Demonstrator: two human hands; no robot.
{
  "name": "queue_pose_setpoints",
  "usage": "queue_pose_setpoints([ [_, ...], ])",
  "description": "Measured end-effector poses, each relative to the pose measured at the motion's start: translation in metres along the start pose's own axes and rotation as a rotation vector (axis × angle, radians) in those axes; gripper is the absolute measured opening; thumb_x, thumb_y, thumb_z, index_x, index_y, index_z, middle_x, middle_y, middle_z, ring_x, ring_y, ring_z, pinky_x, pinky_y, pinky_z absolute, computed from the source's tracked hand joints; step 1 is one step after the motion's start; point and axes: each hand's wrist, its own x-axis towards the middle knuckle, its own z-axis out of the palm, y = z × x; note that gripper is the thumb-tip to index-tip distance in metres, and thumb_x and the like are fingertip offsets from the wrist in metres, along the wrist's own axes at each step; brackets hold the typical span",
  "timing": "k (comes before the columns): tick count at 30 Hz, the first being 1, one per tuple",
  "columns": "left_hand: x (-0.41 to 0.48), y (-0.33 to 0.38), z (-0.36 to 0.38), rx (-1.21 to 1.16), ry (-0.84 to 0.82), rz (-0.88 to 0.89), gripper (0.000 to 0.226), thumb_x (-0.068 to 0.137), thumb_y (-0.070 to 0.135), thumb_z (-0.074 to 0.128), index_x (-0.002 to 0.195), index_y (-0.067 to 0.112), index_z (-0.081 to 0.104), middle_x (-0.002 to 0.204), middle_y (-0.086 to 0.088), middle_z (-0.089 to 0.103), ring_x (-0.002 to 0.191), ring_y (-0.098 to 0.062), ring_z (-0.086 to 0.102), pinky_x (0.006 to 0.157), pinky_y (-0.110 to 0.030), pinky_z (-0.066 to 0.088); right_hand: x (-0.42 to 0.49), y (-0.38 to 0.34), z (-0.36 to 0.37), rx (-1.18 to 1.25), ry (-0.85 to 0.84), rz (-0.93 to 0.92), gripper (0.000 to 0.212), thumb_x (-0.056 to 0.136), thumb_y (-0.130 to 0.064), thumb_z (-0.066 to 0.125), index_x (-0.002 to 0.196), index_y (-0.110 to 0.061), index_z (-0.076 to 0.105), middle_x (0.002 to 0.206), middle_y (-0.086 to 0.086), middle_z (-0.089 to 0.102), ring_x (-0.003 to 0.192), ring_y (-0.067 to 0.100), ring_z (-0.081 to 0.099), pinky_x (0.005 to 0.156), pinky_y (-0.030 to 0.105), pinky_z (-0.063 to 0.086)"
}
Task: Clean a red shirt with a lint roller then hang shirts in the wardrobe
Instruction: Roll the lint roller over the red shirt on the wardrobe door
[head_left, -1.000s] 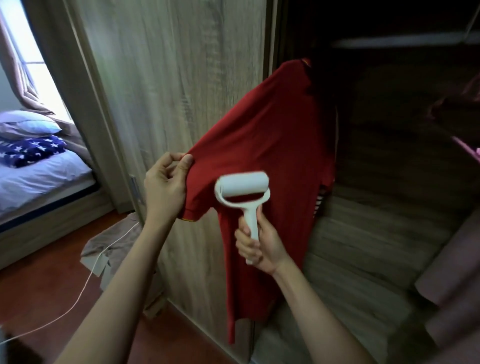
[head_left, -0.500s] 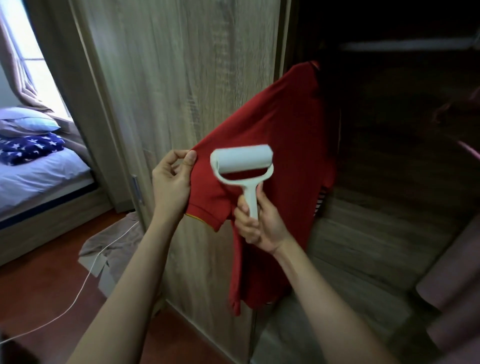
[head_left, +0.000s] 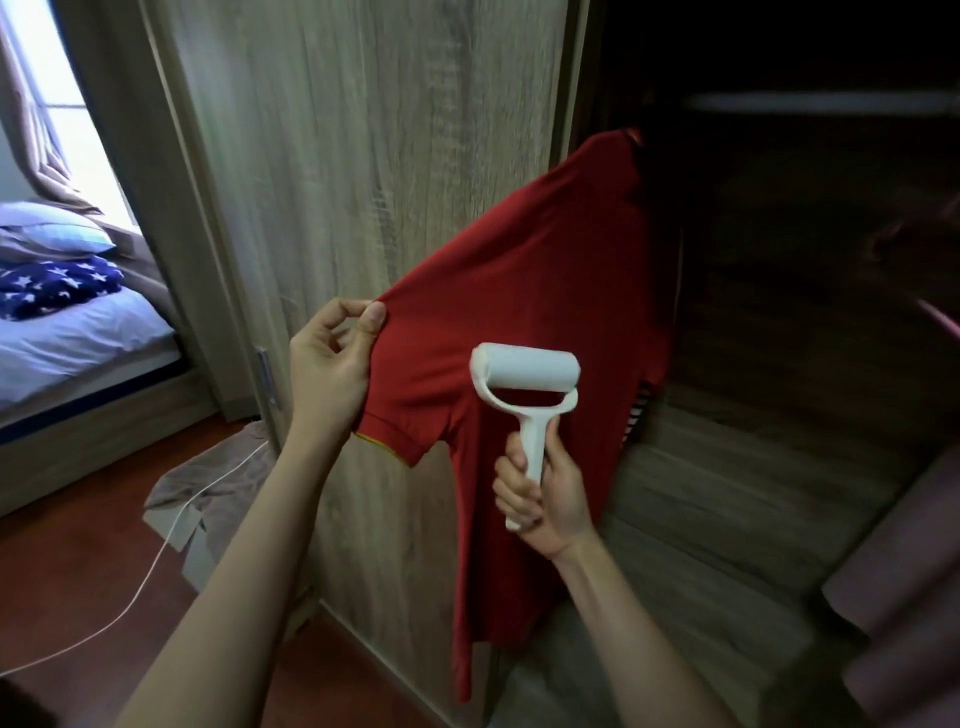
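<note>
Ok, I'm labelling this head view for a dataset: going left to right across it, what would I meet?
Star-patterned blanket → left hand → lint roller → striped garment. The red shirt and right hand overlap the roller, so I leave them out.

Wardrobe door (head_left: 374, 182) stands close behind red shirt (head_left: 545, 291) — open wardrobe interior (head_left: 779, 338) lies rightward.

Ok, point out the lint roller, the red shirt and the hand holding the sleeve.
lint roller (head_left: 525, 370), head view, on its white roll.
red shirt (head_left: 545, 291), head view, on the cloth below the shoulder.
left hand (head_left: 327, 374), head view, on the back of the hand.
</note>
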Motion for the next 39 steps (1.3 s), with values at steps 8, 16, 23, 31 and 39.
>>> queue_pose_setpoints([
  [8,-0.003,0.004,0.002,0.034,-0.007,0.035,0.017,0.094,0.01,0.058,0.079,0.018,0.061,0.055,0.019,0.06,0.054,0.007,0.048,0.056,-0.008,0.039,0.05,-0.115,0.028,-0.029,-0.168,-0.155,0.054,0.095,-0.054,0.026,0.069,-0.012,0.046,0.045,-0.003,0.023,0.032,0.008,0.021,0.032,0.018,0.013],
  [16,-0.002,0.003,0.001,0.043,-0.009,0.037,0.016,0.093,0.011,0.059,0.08,0.018,0.062,0.057,0.018,0.063,0.055,0.006,0.051,0.057,-0.009,0.042,0.047,-0.11,-0.014,0.115,-0.265,-0.051,0.054,0.098,-0.051,0.028,0.074,-0.007,0.048,0.049,0.002,0.03,0.035,0.012,0.028,0.035,0.023,0.023],
  [23,-0.002,0.003,0.0,0.09,-0.006,0.046,0.014,0.093,0.014,0.06,0.081,0.02,0.064,0.062,0.018,0.065,0.061,0.006,0.054,0.061,-0.008,0.044,0.067,-0.133,-0.031,0.131,-0.278,-0.06,0.045,0.097,-0.044,0.038,0.074,-0.007,0.049,0.05,0.001,0.03,0.036,0.013,0.03,0.035,0.024,0.025],
  [31,-0.006,0.007,0.002,0.125,0.017,0.052,0.016,0.093,0.012,0.059,0.081,0.02,0.063,0.061,0.02,0.064,0.06,0.007,0.052,0.062,-0.007,0.043,0.079,-0.172,-0.048,0.05,-0.216,-0.177,0.042,0.094,-0.041,0.047,0.074,-0.005,0.052,0.052,0.002,0.031,0.038,0.012,0.03,0.035,0.024,0.026],
  [39,-0.006,0.003,0.003,0.157,0.036,0.053,0.008,0.093,0.013,0.057,0.088,0.009,0.062,0.062,0.021,0.064,0.059,0.008,0.053,0.062,-0.007,0.043,0.051,-0.111,-0.125,0.258,-0.238,0.042,0.051,0.099,-0.047,0.034,0.077,-0.005,0.053,0.054,0.002,0.034,0.041,0.013,0.033,0.038,0.026,0.03],
])
